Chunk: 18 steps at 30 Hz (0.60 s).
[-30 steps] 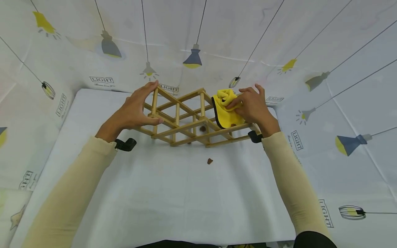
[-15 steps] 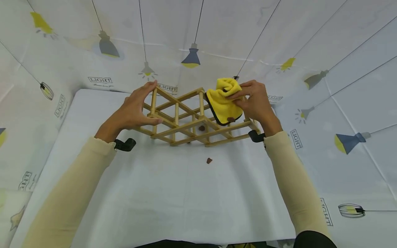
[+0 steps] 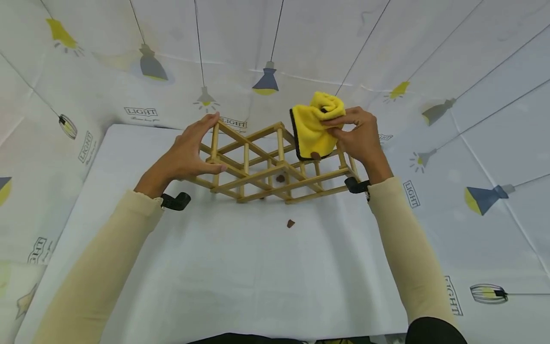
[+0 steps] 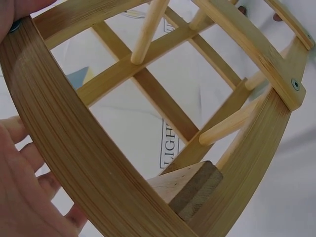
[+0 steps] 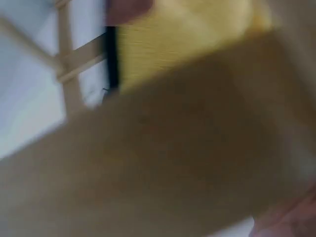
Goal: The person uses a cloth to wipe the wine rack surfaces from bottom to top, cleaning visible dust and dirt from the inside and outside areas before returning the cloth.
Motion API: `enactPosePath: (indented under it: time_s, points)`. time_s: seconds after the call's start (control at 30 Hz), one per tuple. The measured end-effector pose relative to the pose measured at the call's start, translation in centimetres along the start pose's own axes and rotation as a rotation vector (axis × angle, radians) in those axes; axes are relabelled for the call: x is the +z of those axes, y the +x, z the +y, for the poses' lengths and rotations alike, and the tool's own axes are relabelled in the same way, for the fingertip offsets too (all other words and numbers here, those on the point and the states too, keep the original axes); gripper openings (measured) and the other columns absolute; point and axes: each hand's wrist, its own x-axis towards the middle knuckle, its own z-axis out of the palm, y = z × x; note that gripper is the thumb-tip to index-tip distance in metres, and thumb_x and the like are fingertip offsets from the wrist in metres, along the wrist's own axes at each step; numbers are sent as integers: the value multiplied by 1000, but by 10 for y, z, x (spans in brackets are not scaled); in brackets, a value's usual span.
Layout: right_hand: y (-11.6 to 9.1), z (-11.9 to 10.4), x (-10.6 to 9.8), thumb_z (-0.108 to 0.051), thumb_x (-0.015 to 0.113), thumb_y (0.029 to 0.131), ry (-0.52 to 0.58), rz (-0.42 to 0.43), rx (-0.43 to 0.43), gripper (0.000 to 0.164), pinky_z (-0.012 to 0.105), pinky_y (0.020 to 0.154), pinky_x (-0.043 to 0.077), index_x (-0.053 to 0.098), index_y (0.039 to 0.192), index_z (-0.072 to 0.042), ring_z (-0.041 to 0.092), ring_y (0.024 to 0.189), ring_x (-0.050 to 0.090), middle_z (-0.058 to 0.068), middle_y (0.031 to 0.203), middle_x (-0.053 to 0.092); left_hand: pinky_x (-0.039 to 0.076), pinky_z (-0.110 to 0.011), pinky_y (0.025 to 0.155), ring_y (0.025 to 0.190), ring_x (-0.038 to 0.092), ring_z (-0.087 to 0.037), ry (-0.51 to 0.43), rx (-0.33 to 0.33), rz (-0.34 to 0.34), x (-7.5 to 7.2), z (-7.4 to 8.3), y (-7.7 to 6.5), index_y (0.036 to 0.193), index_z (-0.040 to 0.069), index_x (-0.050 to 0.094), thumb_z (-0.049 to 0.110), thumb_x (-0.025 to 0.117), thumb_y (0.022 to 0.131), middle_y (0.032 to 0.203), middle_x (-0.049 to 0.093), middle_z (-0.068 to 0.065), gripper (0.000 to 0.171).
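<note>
A wooden lattice rack (image 3: 258,184) of slats and round rods stands on the white-covered table. My left hand (image 3: 182,153) grips its left end; in the left wrist view a broad curved slat (image 4: 74,128) lies between the thumb and the fingers (image 4: 44,185). My right hand (image 3: 358,136) pinches a yellow cloth (image 3: 311,131) with black edging, held over the rack's right part. A small brown piece (image 3: 315,156) shows at the cloth's lower edge. Blurred wood (image 5: 148,148) fills most of the right wrist view, with the yellow cloth (image 5: 182,39) behind it.
One small brown piece (image 3: 280,178) shows through the rack's bars, and another brown piece (image 3: 290,223) lies on the table (image 3: 253,277) in front. A white sheet (image 3: 172,28) printed with lamps rises behind and at both sides.
My right hand has lifted the yellow cloth up and back from the rack's right end, uncovering more rods there. The left hand and the rack have stayed in place.
</note>
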Motion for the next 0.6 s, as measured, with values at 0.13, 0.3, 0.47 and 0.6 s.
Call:
enactPosePath:
  time_s: [0.13,0.3,0.47,0.6]
  points:
    - [3,5,7,-2,83,90,-172,-262,48,12,54,116,48,87,100,-8,30,133,57,16,132,73,4,-86,120,168,4,-36,-2,1,2,-1,1,-1,172,34,8,47,87,83,181,3,6,120]
    - [7,4,6,-9,85,91,-84,-100,58,13,45,112,52,88,102,-14,22,125,60,10,127,74,4,-86,120,168,5,-36,3,9,-4,1,1,1,173,33,8,47,88,82,181,3,4,122]
    - [10,-5,-5,-9,86,90,106,26,52,16,42,117,44,87,105,-16,19,119,59,12,121,76,5,-85,120,168,5,-36,7,11,2,1,2,3,173,34,9,48,87,82,181,3,5,121]
    - [12,-7,-1,-6,82,93,-30,-219,125,18,47,113,50,87,107,-16,24,127,60,12,130,75,4,-85,121,167,5,-36,5,-6,15,0,0,0,172,34,8,46,88,81,181,3,4,121]
